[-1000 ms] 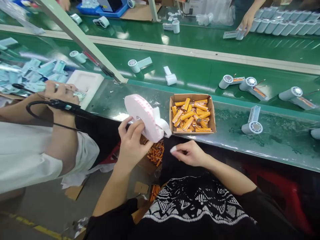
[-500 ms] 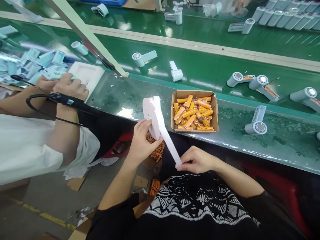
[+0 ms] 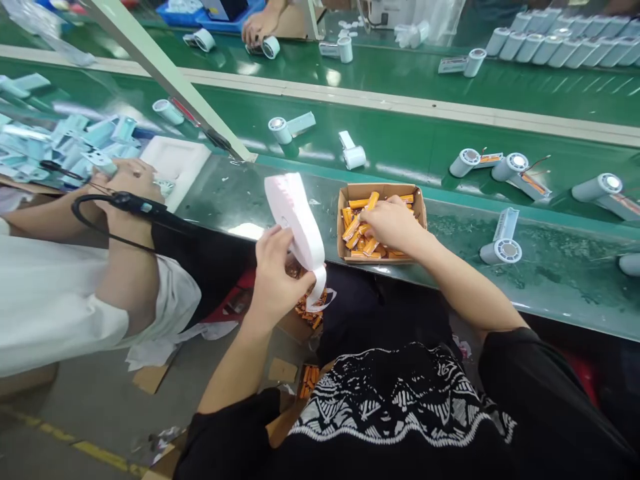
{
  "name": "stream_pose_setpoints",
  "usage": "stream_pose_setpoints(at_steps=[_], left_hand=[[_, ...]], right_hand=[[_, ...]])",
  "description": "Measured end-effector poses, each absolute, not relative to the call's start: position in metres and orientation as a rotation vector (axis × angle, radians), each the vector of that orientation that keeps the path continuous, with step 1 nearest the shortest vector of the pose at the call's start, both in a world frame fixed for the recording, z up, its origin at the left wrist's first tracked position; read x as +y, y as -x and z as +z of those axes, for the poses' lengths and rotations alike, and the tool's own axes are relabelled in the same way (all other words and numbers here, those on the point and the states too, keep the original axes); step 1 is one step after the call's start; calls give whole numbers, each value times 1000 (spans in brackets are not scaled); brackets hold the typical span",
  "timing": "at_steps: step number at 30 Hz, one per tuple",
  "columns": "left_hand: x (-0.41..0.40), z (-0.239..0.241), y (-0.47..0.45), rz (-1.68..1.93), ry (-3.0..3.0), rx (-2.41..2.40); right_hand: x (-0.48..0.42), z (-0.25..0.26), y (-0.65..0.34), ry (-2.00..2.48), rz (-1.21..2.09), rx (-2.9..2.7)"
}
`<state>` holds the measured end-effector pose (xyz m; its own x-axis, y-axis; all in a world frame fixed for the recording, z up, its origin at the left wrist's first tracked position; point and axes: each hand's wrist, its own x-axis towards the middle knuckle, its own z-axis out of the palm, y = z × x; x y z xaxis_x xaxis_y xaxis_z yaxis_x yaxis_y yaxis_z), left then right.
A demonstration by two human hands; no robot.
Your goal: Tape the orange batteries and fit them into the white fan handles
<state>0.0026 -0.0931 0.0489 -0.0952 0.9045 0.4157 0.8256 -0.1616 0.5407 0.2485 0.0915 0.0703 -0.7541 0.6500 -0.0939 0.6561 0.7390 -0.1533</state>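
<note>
Roll of white double-sided tape [image 3: 299, 219]: raised, tilted, at the near edge of the green workbench [image 3: 235, 190], to the left of the cardboard box [image 3: 342, 217] and apart from it. The person's left hand [image 3: 277, 280] is clamped on the roll, fingers against its flat face and thumb at the lower rim. A loose strip [image 3: 318, 293] hangs from the roll and curls at its end.

The right hand [image 3: 393, 223] reaches into the box, palm down, among orange-wrapped cylindrical battery cells [image 3: 354, 230]; from where I stand I cannot tell whether its fingertips have closed on one. More such cells [image 3: 303, 310] lie below the bench edge.

To the right of the box, on the bench, stands a pale-blue fan-like casing [image 3: 501, 251] with a flat handle. Similar casings [image 3: 281, 131] are spaced along the green conveyor [image 3: 410, 143] beyond. At left, a co-worker's hands [image 3: 133, 179] work beside a white tray [image 3: 193, 157] and a heap of light-blue plastic parts [image 3: 65, 143]. Across the line, another person's hand [image 3: 261, 27] touches a casing.
</note>
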Motion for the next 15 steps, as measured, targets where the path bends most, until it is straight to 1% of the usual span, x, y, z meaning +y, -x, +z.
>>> stream_pose_setpoints(at_steps=[2,3,5,7,9,13,15], left_hand=[[-91,38,-7,1038,-2101,1943],[-91,33,-9,1016,-2137,1937],[-90,25,-11,988,-2222,1927],[-90,20,-14,970,-2312,1921],[-88,17,-18,955,-2382,1921],[-84,17,-28,923,-2456,1923],[-84,19,-34,917,-2505,1906]], right_hand=[[94,65,-255,-1143,-483,3043],[93,62,-261,-1240,-665,3155],[88,56,-277,-1511,-1187,3301],[79,50,-293,-1687,-1723,3295],[70,47,-305,-1724,-2061,3227],[46,51,-314,-1698,-2352,3119],[36,53,-313,-1654,-2379,3218]])
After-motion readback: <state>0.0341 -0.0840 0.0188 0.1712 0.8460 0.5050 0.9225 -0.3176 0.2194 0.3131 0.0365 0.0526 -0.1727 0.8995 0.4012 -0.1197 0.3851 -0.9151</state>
